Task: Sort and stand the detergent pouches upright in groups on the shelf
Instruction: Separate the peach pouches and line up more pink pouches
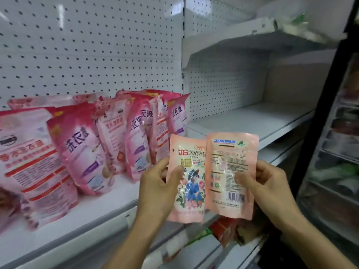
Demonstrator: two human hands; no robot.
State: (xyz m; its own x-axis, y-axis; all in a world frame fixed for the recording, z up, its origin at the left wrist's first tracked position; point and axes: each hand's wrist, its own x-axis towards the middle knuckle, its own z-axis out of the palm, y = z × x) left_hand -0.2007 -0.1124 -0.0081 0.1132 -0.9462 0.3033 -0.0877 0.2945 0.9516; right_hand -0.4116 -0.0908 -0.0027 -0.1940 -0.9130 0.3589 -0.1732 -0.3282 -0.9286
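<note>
I hold two small pale-pink detergent pouches upright in front of the shelf edge. My left hand (159,183) grips the front-facing pouch (191,183), printed with a figure in blue. My right hand (266,183) grips the back-facing pouch (231,171), which shows a barcode and overlaps the first one's right edge. On the white shelf (108,202) to the left stand several larger pink pouches (81,152), some leaning, turned different ways. A big pouch with red text (33,166) leans at the far left.
White pegboard (87,51) backs the shelf. The adjoining bay's shelf (252,121) to the right carries nothing visible. A lower shelf holds red and green packets (227,230). A dark-framed rack with blurred goods (334,152) stands at the far right.
</note>
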